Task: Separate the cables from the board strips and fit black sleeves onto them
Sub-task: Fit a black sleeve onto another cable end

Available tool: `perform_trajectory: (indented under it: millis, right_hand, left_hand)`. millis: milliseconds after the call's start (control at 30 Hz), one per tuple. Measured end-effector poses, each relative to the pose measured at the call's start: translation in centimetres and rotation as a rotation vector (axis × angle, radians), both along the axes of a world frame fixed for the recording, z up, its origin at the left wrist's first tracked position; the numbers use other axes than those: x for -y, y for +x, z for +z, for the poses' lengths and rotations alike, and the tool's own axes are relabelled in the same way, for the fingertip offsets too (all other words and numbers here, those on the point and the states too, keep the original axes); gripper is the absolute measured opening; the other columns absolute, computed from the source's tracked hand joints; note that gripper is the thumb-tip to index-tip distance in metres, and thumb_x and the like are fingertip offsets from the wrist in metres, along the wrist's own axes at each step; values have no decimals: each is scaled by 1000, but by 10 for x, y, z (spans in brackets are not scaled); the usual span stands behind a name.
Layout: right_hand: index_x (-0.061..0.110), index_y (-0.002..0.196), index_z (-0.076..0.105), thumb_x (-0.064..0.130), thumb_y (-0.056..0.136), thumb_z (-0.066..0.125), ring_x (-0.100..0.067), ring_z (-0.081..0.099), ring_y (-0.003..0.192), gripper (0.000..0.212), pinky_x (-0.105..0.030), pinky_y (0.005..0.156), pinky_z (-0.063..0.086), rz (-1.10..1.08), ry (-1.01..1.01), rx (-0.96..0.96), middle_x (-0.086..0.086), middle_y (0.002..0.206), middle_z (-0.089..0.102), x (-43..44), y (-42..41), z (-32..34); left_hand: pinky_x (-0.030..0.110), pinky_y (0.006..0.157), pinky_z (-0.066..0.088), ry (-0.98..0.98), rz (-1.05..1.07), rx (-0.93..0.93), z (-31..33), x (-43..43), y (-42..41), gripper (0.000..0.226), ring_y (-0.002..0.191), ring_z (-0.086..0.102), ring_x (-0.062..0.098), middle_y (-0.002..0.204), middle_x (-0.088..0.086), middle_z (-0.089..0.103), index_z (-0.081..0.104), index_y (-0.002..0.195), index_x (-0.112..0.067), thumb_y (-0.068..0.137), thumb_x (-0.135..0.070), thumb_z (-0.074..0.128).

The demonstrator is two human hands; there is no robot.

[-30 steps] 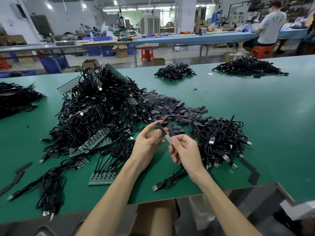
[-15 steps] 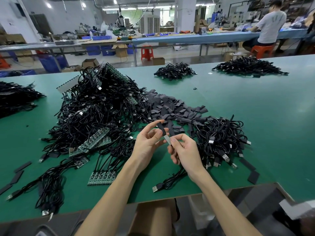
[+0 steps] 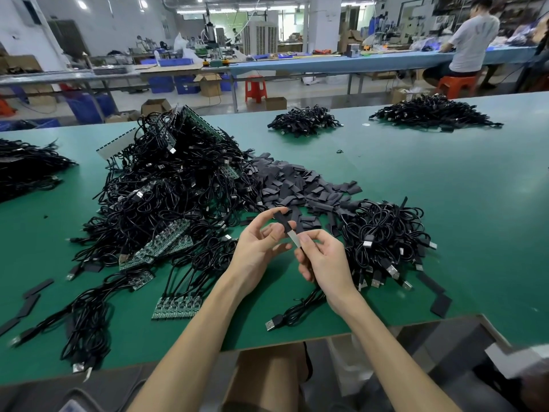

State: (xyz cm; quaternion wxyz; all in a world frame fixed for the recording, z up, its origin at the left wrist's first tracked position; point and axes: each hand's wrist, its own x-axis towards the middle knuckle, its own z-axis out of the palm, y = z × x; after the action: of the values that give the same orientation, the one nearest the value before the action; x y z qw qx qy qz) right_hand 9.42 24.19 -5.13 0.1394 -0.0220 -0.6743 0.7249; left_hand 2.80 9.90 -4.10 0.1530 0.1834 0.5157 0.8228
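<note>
The left hand (image 3: pixel 261 248) pinched a black sleeve (image 3: pixel 282 223); the right hand (image 3: pixel 323 260) pinched the cable end (image 3: pixel 294 240) just near-right of it. Both lay along one slanted line, touching, above the near table (image 3: pixel 445 203).

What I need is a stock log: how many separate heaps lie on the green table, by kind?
Cable heaps: 5
Black sleeve heaps: 1
Total: 6, counting the trailing near-left cables with the big central heap.

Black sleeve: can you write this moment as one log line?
left hand: pinches black sleeve | right hand: pinches cable's pale end | sleeve: meets tip
</note>
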Motion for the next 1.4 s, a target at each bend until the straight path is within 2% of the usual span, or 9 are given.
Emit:
perform_trajectory:
  millis: [267,467,733,833,900,1033,1100,1233,1400]
  right_hand:
    - [2,98,64,19,108,54,-16,46,44,22,-26,41,38,31,58,11,0,63,60,0,1,1]
    - [-2,98,63,18,108,54,-16,45,42,25,-25,41,37,24,55,17,-1,63,59,0,2,2]
    - [3,97,64,17,108,53,-14,46,43,21,-24,41,37,9,6,3,1,62,57,1,2,3]
    - [4,102,63,17,108,53,-15,47,44,18,-25,41,37,-6,3,6,0,62,59,0,1,2]
    - [4,105,61,18,108,53,-16,48,43,16,-26,40,38,-11,-5,8,-1,64,62,-1,1,1]
    - [6,107,59,24,107,56,-18,56,46,18,-24,41,39,17,20,-8,-5,70,69,0,0,2]
    - [7,106,61,27,106,57,-20,63,53,20,-24,44,43,29,33,-14,-7,77,73,2,-1,2]
    - [11,101,64,25,104,61,-21,70,63,14,-27,51,48,11,97,-2,-4,81,75,3,-3,-2]
    - [12,93,68,21,103,62,-17,65,57,14,-28,51,47,-17,168,20,-3,73,72,3,-3,-4]
  left_hand:
    - [34,89,56,14,-1,-41,2,-1,2,35,101,70,21,104,11,73,61,129,-14,94,-12,62]
    - [38,93,54,-22,-30,-33,1,0,2,36,98,68,23,106,9,74,62,130,-18,94,-18,63]
    - [36,89,54,3,-48,-24,-1,-1,1,38,97,68,24,109,11,73,62,131,-19,93,-18,68]
    - [51,86,45,-56,-31,-52,-5,-2,0,50,89,59,38,106,18,70,59,133,-14,87,-26,76]
    - [56,82,37,-90,-24,-77,-8,-5,0,57,83,51,41,102,21,66,58,133,-11,84,-29,80]
    - [44,75,42,-73,-3,-55,-4,-4,1,57,74,59,27,104,17,69,59,131,-11,82,-28,81]
    - [40,73,47,-49,2,-39,-2,-2,1,55,78,61,26,108,18,69,61,131,-13,82,-26,82]
    - [43,84,50,-37,51,-39,-3,0,-1,43,98,63,29,110,14,72,64,131,-17,90,-21,75]
    - [35,83,56,-29,104,-43,-1,-1,-1,36,100,66,28,105,15,71,66,130,-15,95,-22,71]
